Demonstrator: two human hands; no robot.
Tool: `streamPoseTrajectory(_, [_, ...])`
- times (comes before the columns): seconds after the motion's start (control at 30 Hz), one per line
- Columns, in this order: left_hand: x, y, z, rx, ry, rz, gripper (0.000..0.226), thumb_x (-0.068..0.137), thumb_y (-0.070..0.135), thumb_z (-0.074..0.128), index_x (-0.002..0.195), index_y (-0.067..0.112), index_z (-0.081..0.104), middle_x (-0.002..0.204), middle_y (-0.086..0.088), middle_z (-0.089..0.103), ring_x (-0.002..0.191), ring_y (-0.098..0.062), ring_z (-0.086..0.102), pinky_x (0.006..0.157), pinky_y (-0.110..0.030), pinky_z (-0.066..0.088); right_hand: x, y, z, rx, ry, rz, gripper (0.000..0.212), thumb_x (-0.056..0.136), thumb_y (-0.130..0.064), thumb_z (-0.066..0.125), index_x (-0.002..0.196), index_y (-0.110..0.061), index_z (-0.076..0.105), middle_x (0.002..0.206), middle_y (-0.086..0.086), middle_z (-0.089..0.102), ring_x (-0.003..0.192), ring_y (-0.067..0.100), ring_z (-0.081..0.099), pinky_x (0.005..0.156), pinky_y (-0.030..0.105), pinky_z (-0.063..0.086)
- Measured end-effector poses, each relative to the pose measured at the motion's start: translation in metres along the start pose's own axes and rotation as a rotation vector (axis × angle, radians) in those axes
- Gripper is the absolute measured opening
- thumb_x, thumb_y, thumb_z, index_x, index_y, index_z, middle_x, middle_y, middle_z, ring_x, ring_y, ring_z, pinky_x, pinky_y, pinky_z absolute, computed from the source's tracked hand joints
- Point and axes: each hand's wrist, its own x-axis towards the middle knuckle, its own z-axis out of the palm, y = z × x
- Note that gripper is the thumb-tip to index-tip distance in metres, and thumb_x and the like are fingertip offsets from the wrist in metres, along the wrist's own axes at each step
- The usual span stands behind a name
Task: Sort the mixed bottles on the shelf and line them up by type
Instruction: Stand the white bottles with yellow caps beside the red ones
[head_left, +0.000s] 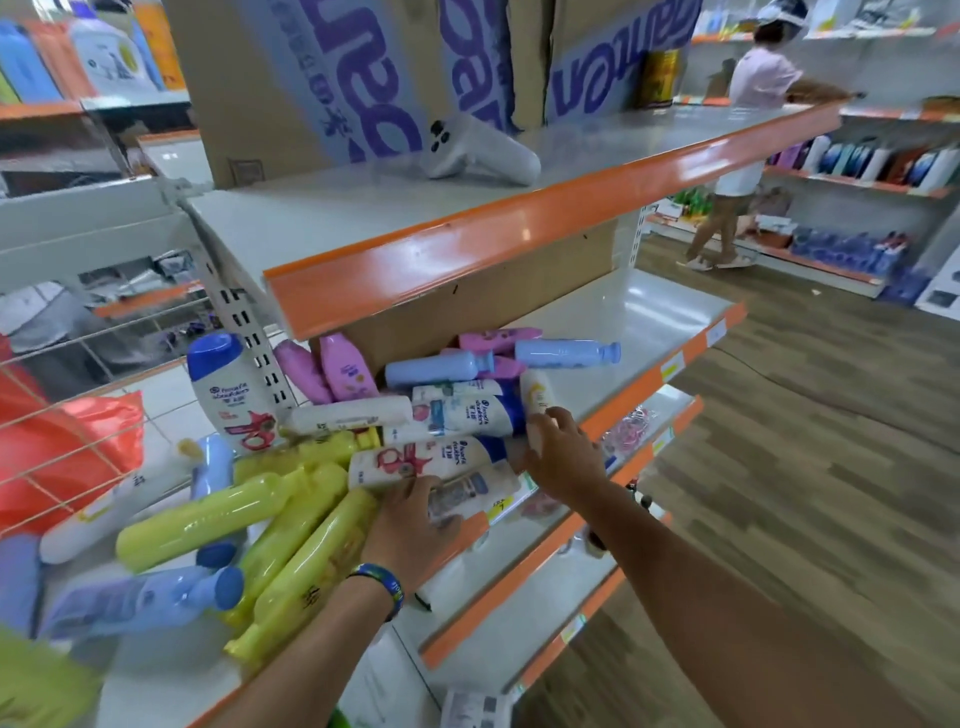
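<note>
A jumbled heap of bottles lies on the middle shelf (675, 322). Several yellow bottles (208, 514) lie at the front left, white shampoo bottles (457, 415) in the middle, pink bottles (343, 369) and light blue bottles (566, 353) behind. One white shampoo bottle (223, 389) stands upright at the left. My left hand (410, 525) rests on the heap at the front, fingers curled over a white bottle (467, 491). My right hand (561, 457) grips a slim white bottle (537, 400) at the heap's right edge.
The orange-edged top shelf (467, 244) overhangs the heap and carries cardboard boxes (332, 78) and a white device (483, 148). Lower shelves (519, 582) jut out below. A wire basket with a red bag (62, 447) stands left. A person (737, 135) stands in the far aisle.
</note>
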Motion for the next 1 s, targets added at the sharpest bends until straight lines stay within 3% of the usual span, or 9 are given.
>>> streamPoseTrajectory(0.07, [0.005,0.000,0.006,0.002,-0.039,-0.020,0.044,0.070,0.054,0.054,0.108,0.033,0.046,0.107,0.010,0.053,0.099,-0.014,0.055,0.083,-0.033,0.051,0.004,0.008,0.002,-0.022,-0.065,-0.006,0.056,0.090,-0.028,0.055,0.142,-0.024,0.038,0.155,0.000,0.023,0.127,0.038,0.044,0.103,0.051,0.036])
streamPoseTrajectory(0.17, [0.010,0.003,0.011,0.102,-0.068,-0.028,0.068,0.063,0.072,0.040,0.117,0.032,0.044,0.117,0.009,0.052,0.109,-0.017,0.052,0.091,-0.036,0.048,0.010,0.021,0.005,-0.089,-0.151,-0.074,0.066,0.083,-0.008,0.054,0.143,-0.030,0.035,0.155,-0.007,0.015,0.124,0.039,0.043,0.098,0.050,0.044])
streamPoseTrajectory(0.27, [0.016,0.003,0.016,0.181,-0.048,-0.023,0.054,0.078,0.060,0.052,0.123,0.030,0.044,0.126,0.010,0.051,0.117,-0.015,0.050,0.094,-0.034,0.046,0.018,0.034,0.005,-0.123,-0.156,-0.143,0.073,0.081,0.006,0.053,0.143,-0.029,0.037,0.154,-0.007,0.016,0.122,0.039,0.043,0.092,0.049,0.049])
streamPoseTrajectory(0.4, [0.019,-0.003,0.018,0.200,-0.048,0.004,0.047,0.084,0.043,0.054,0.127,0.028,0.043,0.131,0.007,0.051,0.121,-0.015,0.048,0.096,-0.032,0.046,0.030,0.045,0.003,-0.167,-0.114,-0.194,0.080,0.080,0.011,0.057,0.146,-0.030,0.037,0.153,-0.006,0.018,0.123,0.036,0.044,0.089,0.041,0.053])
streamPoseTrajectory(0.57, [0.018,-0.005,0.017,0.197,-0.034,0.038,0.048,0.083,0.046,0.055,0.126,0.030,0.042,0.130,0.009,0.050,0.121,-0.013,0.048,0.095,-0.032,0.047,0.040,0.052,0.001,-0.200,-0.168,-0.268,0.089,0.077,0.008,0.066,0.148,-0.034,0.034,0.152,-0.001,0.011,0.118,0.033,0.053,0.083,0.031,0.054])
streamPoseTrajectory(0.7, [0.016,-0.007,0.015,0.172,-0.047,0.050,0.052,0.081,0.048,0.052,0.129,0.029,0.041,0.135,0.009,0.048,0.125,-0.013,0.046,0.100,-0.033,0.044,0.042,0.052,-0.004,-0.243,-0.125,-0.311,0.078,0.082,0.005,0.064,0.146,-0.033,0.039,0.151,0.001,0.017,0.113,0.030,0.056,0.077,0.022,0.046])
streamPoseTrajectory(0.83, [0.012,-0.001,0.012,0.069,-0.009,0.068,0.062,0.079,0.052,0.051,0.136,0.030,0.039,0.136,0.009,0.049,0.125,-0.013,0.047,0.102,-0.033,0.042,0.041,0.055,-0.002,-0.267,-0.044,-0.350,0.062,0.090,-0.007,0.060,0.143,-0.035,0.042,0.140,0.003,0.036,0.119,0.027,0.049,0.093,0.033,0.051])
streamPoseTrajectory(0.9, [0.011,0.005,0.009,0.033,0.043,0.077,0.057,0.082,0.042,0.056,0.135,0.027,0.043,0.129,0.008,0.055,0.118,-0.016,0.052,0.098,-0.033,0.045,0.039,0.051,0.001,-0.313,-0.019,-0.380,0.059,0.089,-0.020,0.065,0.141,-0.037,0.043,0.136,0.002,0.042,0.122,0.025,0.044,0.100,0.042,0.046])
streamPoseTrajectory(1.0, [0.011,0.010,0.002,-0.045,0.123,0.111,0.044,0.082,0.034,0.061,0.123,0.025,0.049,0.109,0.008,0.058,0.102,-0.016,0.058,0.084,-0.031,0.050,0.037,0.043,0.002,-0.393,0.044,-0.470,0.056,0.081,-0.037,0.070,0.134,-0.035,0.051,0.133,0.001,0.045,0.126,0.026,0.042,0.106,0.042,0.035])
